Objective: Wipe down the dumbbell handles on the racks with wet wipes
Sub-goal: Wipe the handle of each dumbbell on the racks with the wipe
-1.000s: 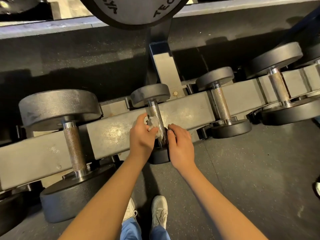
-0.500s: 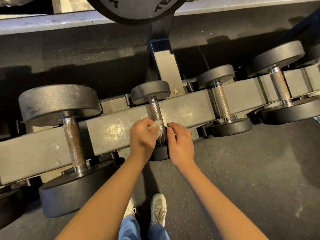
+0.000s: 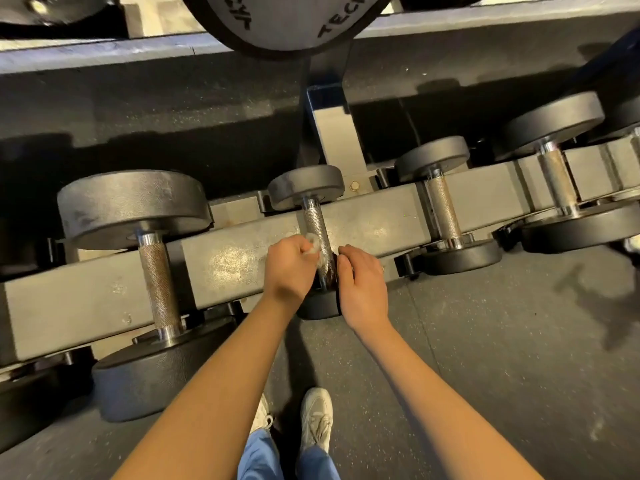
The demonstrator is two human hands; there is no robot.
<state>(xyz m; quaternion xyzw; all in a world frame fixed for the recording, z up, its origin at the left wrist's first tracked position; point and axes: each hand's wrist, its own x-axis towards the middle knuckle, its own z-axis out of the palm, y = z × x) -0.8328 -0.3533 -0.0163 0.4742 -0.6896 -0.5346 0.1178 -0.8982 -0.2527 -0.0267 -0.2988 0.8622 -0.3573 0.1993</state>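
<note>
- Speckled dark rubber gym floor (image 3: 485,341) lies under a long grey steel rack beam (image 3: 235,258).
- Large black dumbbell (image 3: 157,285) at 9 o'clock, untouched.
- Left hand (image 3: 287,268) pinches a crumpled white wet wipe (image 3: 313,245) against the knurled steel handle (image 3: 316,220), toward its 6 o'clock end.
- Right hand (image 3: 363,285) curls round the small black dumbbell (image 3: 306,185) at its near end.
- Risk: knurling may snag and shred the thin wipe.

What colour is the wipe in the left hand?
White: the wipe shows best in the head view.

Speckled grey rubber floor (image 3: 485,341) fills the near right. White sneakers (image 3: 317,420) and blue trouser legs (image 3: 259,459) stand near. Far above, a round disc (image 3: 287,22) shows cut-off lettering, perhaps "TECH".
</note>
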